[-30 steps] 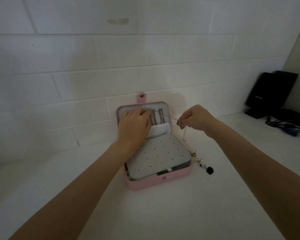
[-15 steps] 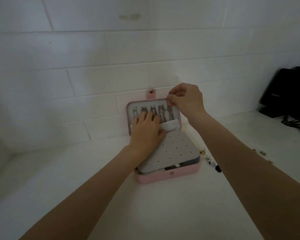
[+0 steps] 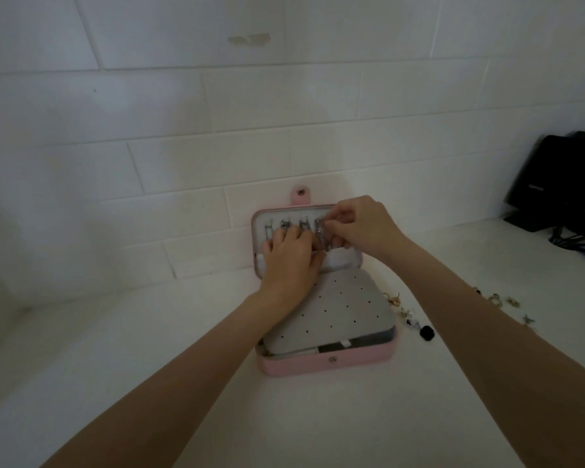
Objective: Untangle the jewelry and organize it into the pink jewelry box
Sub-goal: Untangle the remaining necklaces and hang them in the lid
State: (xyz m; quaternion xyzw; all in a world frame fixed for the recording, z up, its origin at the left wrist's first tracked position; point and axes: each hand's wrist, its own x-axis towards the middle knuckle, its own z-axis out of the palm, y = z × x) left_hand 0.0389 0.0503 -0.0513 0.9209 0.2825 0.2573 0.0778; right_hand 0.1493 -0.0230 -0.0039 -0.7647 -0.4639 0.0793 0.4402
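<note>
Your right hand (image 3: 358, 228) pinches a thin silver chain (image 3: 319, 231) at the rightmost hook in the upright lid of the open pink jewelry box (image 3: 325, 363); your left hand (image 3: 289, 256), fingers extended, presses just left of it.

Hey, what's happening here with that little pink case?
A person is sorting jewelry into an open pink jewelry box on a white counter. The right hand pinches a thin silvery chain at the hooks inside the upright lid, apparently hanging it there. The left hand rests against the lid's lower part, fingers over its white pocket. A grey perforated earring panel covers the base. Several small loose pieces lie on the counter to the right, not yet put away.
</note>
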